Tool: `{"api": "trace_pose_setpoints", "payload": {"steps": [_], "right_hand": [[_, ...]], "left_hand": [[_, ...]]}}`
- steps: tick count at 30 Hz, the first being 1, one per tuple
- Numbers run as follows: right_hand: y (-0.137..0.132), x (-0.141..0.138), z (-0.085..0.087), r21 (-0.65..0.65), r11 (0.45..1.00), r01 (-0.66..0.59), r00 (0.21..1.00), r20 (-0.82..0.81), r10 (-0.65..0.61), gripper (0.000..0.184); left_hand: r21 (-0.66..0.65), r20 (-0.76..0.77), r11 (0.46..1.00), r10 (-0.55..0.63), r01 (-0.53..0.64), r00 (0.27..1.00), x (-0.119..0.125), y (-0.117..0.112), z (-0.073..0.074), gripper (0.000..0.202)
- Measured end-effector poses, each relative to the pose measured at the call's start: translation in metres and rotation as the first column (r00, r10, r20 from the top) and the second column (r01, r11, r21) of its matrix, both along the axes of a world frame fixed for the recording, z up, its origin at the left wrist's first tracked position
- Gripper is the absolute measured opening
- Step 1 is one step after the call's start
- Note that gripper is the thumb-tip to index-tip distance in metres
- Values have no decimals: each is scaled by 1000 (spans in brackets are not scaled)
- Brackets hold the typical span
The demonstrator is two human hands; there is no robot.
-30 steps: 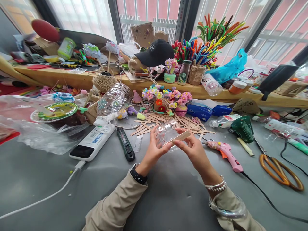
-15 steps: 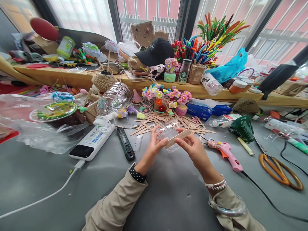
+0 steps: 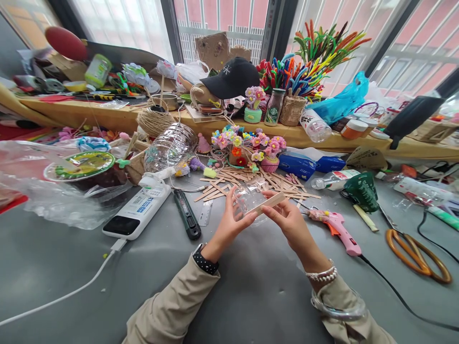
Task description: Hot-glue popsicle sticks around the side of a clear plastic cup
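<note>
Both the clear, rounded plastic vessel and the flat, pale wooden craft stick have tipped slightly since half a second ago; less of the stick's broad face now shows. Left thumb has dropped lower, towards the stick's left end.

Left hand: fingers partly curled about the vessel's left side, thumb in front, vessel held between. Right hand: thumb and fingers nearly closed, pinching the stick towards its right end. Whether the right fingers also press on the vessel cannot be told.

Position: vessel and stick are held above the grey, smooth table top, the stick slanting across the vessel's near side, right end higher. Behind lies a loose pile of flat, pale wooden sticks. Right of the right hand lies a pink glue gun with an orange trigger; left of the left hand, a dark green and black, long-bodied cutter.
</note>
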State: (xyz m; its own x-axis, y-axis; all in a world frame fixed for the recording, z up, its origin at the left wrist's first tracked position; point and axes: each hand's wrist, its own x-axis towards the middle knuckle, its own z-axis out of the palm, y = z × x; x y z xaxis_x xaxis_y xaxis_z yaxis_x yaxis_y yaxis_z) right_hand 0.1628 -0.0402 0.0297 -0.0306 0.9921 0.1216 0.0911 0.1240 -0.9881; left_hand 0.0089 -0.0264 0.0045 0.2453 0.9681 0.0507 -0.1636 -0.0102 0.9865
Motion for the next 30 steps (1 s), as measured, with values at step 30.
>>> {"api": "trace_pose_setpoints", "payload": {"steps": [30], "right_hand": [[9, 12, -10, -95, 994, -51, 987, -156, 36, 34]], "left_hand": [[2, -51, 999, 37, -37, 998, -4, 8, -4, 90]]}}
